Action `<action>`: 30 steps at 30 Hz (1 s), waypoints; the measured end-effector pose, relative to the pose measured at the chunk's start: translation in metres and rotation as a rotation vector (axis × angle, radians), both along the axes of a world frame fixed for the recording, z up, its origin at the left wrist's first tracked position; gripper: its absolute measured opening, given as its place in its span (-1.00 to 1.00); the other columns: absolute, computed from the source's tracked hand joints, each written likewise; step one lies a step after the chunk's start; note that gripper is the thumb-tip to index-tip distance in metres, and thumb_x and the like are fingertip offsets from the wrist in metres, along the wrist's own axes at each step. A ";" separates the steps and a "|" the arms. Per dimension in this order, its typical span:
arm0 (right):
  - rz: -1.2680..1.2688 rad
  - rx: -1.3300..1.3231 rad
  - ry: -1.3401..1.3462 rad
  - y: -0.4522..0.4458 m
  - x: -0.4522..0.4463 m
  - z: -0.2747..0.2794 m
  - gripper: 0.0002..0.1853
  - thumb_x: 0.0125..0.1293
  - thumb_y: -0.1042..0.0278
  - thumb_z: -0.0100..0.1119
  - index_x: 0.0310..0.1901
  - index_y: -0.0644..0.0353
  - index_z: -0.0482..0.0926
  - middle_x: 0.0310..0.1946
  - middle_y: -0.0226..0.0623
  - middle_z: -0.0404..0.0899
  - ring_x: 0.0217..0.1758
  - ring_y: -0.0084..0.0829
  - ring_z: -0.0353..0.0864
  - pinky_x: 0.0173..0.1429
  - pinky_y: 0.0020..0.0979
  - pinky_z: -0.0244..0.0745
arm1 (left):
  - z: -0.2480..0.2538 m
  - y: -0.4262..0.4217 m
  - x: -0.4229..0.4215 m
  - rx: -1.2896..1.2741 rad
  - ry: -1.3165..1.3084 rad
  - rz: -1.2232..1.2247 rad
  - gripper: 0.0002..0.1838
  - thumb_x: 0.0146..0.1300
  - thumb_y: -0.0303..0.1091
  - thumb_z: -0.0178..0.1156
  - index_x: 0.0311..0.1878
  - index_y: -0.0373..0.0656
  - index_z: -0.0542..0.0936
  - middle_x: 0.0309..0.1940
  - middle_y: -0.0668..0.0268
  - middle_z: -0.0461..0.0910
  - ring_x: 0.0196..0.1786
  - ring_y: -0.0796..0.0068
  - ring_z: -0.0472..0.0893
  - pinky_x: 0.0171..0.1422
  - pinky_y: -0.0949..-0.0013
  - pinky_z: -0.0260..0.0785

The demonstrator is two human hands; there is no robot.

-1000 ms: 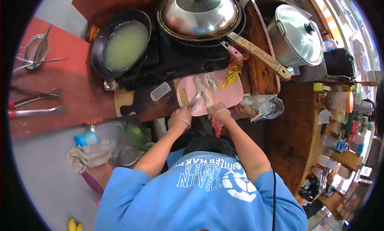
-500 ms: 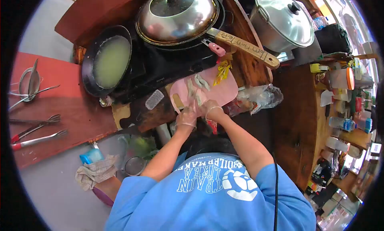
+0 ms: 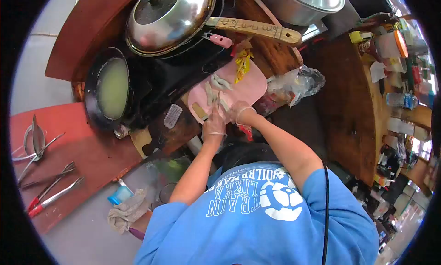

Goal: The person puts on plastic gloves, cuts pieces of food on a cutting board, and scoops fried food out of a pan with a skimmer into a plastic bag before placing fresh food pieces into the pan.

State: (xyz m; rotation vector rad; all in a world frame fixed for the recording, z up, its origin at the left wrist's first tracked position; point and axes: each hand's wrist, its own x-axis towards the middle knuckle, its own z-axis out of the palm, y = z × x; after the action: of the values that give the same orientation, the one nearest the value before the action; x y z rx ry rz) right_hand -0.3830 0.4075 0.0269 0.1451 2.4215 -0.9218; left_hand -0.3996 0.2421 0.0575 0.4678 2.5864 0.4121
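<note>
My left hand (image 3: 214, 126), in a clear glove, is closed round a knife (image 3: 217, 99) at the near edge of a pink cutting board (image 3: 252, 83). The blade points away from me, over the board. My right hand (image 3: 241, 112), also gloved, rests at the board's near right edge with its fingers closed beside a pale strip; what they grip is hard to make out. Other pale strips (image 3: 221, 82) lie farther back on the board. A flat brownish piece (image 3: 200, 111) is left of the knife. A crumpled yellow wrapper (image 3: 242, 65) lies at the back.
Left of the board lies a small grater (image 3: 172, 116). Behind are a pan of cloudy liquid (image 3: 114, 88) and a lidded wok (image 3: 172, 17) with a long wooden handle (image 3: 257, 30). Tongs (image 3: 57, 198) and strainers (image 3: 34, 138) lie at far left. A plastic bag (image 3: 294, 88) sits right.
The view has turned and shifted, so the stove and board appear farther left. The knife blade, tilted rightward a second ago, now points nearly straight away from me. Both hands stay at the board.
</note>
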 end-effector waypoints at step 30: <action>0.098 0.202 0.060 0.049 -0.010 -0.079 -0.44 0.16 -0.08 0.32 0.12 0.09 0.62 -0.09 -0.10 0.70 -0.06 -0.18 0.69 0.05 -0.20 0.58 | 0.000 -0.018 0.022 0.179 -0.055 0.081 -0.41 0.36 -0.39 -0.01 0.45 0.23 0.26 -0.02 -0.03 0.62 -0.21 -0.18 0.66 -0.07 -0.13 0.51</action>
State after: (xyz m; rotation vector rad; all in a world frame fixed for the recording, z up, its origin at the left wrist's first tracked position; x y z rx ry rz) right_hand -0.3932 0.4569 -0.0520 0.0725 2.5500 -0.6458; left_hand -0.3781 0.2236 0.0578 0.4065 2.5330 0.6788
